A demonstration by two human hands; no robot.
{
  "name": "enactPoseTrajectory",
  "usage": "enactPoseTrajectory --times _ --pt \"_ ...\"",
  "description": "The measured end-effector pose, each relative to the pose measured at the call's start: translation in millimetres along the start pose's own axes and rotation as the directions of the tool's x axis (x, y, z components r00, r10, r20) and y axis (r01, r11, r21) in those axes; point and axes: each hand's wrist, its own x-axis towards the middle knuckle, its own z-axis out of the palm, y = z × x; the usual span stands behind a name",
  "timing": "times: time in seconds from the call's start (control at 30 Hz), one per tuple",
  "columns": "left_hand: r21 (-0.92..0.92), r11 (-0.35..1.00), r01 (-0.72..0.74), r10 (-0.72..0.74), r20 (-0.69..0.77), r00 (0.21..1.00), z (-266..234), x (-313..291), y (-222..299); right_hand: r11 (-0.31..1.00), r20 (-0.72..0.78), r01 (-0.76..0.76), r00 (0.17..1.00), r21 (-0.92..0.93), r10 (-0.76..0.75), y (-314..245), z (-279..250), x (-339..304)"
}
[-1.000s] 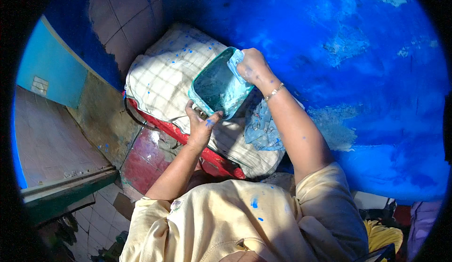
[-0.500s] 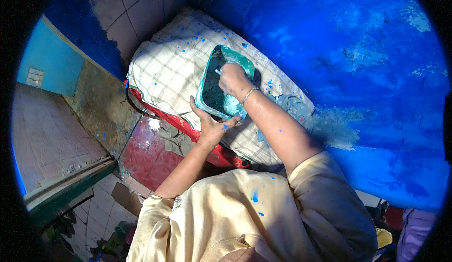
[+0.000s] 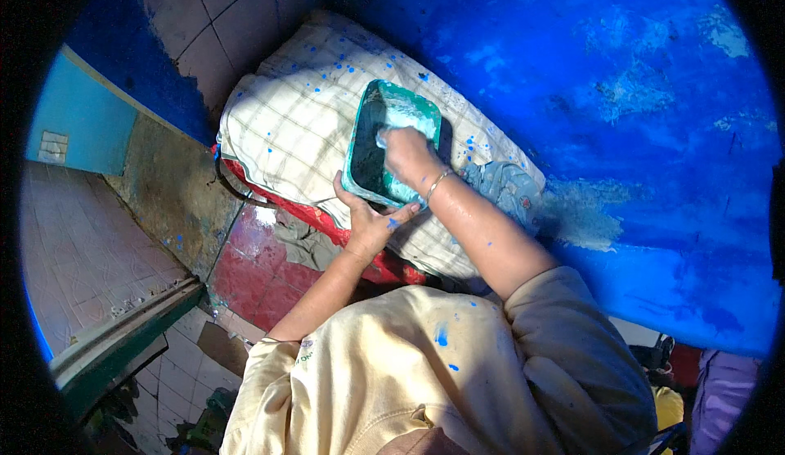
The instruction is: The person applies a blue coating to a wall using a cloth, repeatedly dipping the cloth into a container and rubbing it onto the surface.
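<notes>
A green rectangular plastic container (image 3: 352, 156), its inside smeared with pale turquoise paint, stands on the cloth-covered surface before me. My left hand (image 3: 372, 224) is wrapped round its near end, fingers and thumb spread along the outside wall. Over the opening, my right hand (image 3: 411, 156) is closed in a fist, slightly blurred. A short pale-blue handle end (image 3: 381, 136) pokes out beside this fist; the rest of the tool is hidden by the hand and container. Blue paint spots mark my left hand.
Under the container lies a cream checked cloth (image 3: 286, 116) with blue drips, over something red (image 3: 327, 224). A crumpled blue patterned cloth (image 3: 511, 189) lies to its right. The patchy blue wall (image 3: 531, 71) rises on the right. Red floor tiles (image 3: 257, 271) show at lower left.
My right fist has moved slightly down and inward within the container, and the handle end has tilted. My left hand keeps its hold on the container; the view has shifted a little.
</notes>
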Motion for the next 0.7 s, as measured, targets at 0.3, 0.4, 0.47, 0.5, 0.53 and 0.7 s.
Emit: enactPoseTrajectory --times 0.3,0.4,0.47,0.5,0.53,0.7 --pt "-0.047 0.999 -0.016 0.017 0.019 1.0 -1.2 0.8 -0.1 0.912 -0.009 -0.099 0.994 0.398 0.112 16.7 -39.3 -2.1" --pt "-0.122 0.99 0.063 -0.056 0.057 0.997 2.3 -0.3 7.0 0.997 -0.158 0.075 0.985 0.004 -0.073 16.8 -1.1 9.5" --pt "-0.064 0.997 0.038 -0.034 0.068 0.997 -0.3 0.2 3.7 1.0 0.013 -0.003 1.0 0.03 0.003 6.4 2.6 1.2" --pt "-0.035 0.999 0.026 -0.023 0.072 0.997 -1.6 0.7 2.9 0.999 0.059 0.051 0.997 0.01 -0.051 5.6 1.1 -3.3" --pt "-0.069 0.997 0.034 -0.03 0.065 0.997 -1.9 1.2 3.3 0.995 0.045 0.074 0.996 0.065 -0.077 9.7 0.9 -5.0" --pt "0.054 0.999 -0.001 0.0 0.021 1.0 -1.1 -1.8 5.4 0.972 0.056 -0.093 0.995 0.214 0.083 8.5 -51.9 -5.6"
